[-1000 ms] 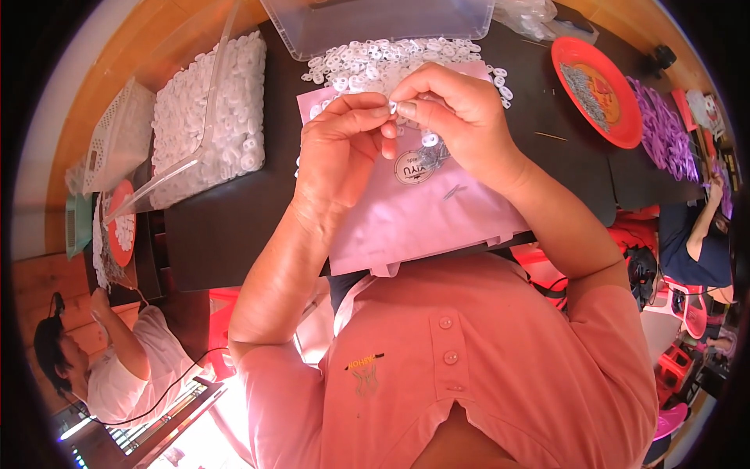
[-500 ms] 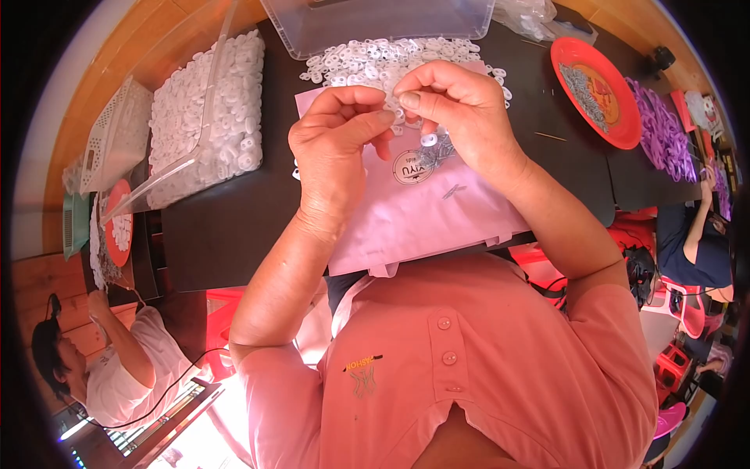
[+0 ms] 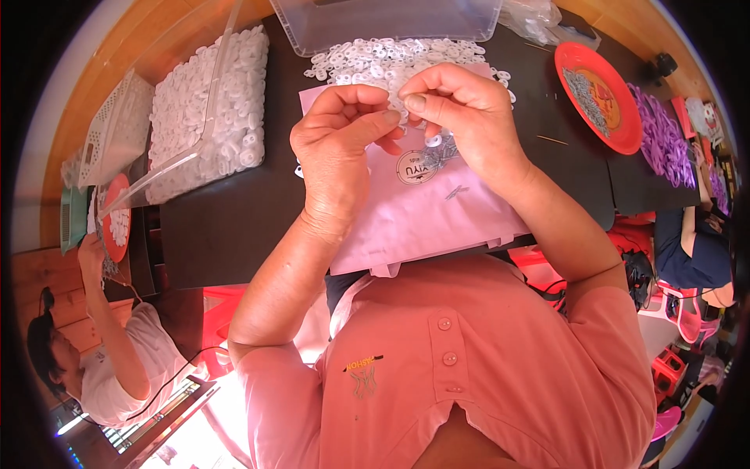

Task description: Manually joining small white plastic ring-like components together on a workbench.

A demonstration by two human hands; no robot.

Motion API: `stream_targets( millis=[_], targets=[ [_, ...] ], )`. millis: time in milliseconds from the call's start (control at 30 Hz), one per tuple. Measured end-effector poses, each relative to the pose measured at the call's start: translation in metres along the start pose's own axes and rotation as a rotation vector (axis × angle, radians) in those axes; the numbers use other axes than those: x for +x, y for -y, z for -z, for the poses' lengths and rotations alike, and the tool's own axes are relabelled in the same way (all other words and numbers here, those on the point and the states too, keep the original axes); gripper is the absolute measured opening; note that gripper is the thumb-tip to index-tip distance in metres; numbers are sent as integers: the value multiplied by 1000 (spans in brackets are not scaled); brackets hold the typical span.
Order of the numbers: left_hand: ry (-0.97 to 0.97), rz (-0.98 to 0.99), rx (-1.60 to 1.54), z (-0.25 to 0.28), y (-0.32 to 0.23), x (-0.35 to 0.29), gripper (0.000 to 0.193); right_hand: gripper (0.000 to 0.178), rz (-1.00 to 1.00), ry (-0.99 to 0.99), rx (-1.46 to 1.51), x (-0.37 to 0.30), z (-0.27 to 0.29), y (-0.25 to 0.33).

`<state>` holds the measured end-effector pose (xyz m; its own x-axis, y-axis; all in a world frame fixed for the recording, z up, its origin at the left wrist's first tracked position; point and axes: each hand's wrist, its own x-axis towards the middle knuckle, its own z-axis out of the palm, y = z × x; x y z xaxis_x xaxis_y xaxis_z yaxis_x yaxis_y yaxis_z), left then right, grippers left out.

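Note:
My left hand (image 3: pixel 337 148) and my right hand (image 3: pixel 473 117) face each other over a pink cloth bag (image 3: pixel 375 227), fingertips nearly touching. Thumb and forefinger are pinched together on each hand. Whatever is between them is too small or hidden to make out. Behind the fingers spreads a heap of small white oval plastic pieces with holes (image 3: pixel 391 59). Close below my right fingers lie a single white piece (image 3: pixel 433 141) and a tangle of thin grey metal pins (image 3: pixel 444 154). A few loose pins (image 3: pixel 456 191) rest lower on the bag.
At left stands a clear bin full of white pieces (image 3: pixel 207 117), beside a white perforated basket (image 3: pixel 117 129). A clear box (image 3: pixel 383 31) is at the back. To the right are a red plate with metal pins (image 3: pixel 562 59) and purple straps (image 3: pixel 664 141). A co-worker (image 3: pixel 117 367) sits at left.
My hands stay pinched in nearly the same place, with the fingertips slightly shifted. At left, the co-worker's arm has risen toward the red plate there.

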<state>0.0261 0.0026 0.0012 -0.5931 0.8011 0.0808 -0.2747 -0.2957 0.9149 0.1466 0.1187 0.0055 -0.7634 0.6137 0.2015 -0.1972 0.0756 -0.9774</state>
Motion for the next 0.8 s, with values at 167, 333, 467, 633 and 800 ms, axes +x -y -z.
stream_targets(
  millis=[167, 333, 467, 633, 800],
  targets=[
    [-15, -10, 7, -1, 0, -2, 17, 6, 14, 5, 3, -2, -2, -2],
    [-31, -33, 1, 0, 3, -3, 17, 5, -40, -13, 4, -6, -6, -1],
    [-77, -50, -69, -2, 1, -3, 14, 6, -32, 0, 27, -5, -5, -2],
    [-88, -63, -36, -3, 3, -3, 14, 7, -51, -9, 50, -5, -6, -2],
    [-49, -77, -21, 0, 7, -2, 15, 6, -58, -7, 76, -3, -5, -3]
  ],
)
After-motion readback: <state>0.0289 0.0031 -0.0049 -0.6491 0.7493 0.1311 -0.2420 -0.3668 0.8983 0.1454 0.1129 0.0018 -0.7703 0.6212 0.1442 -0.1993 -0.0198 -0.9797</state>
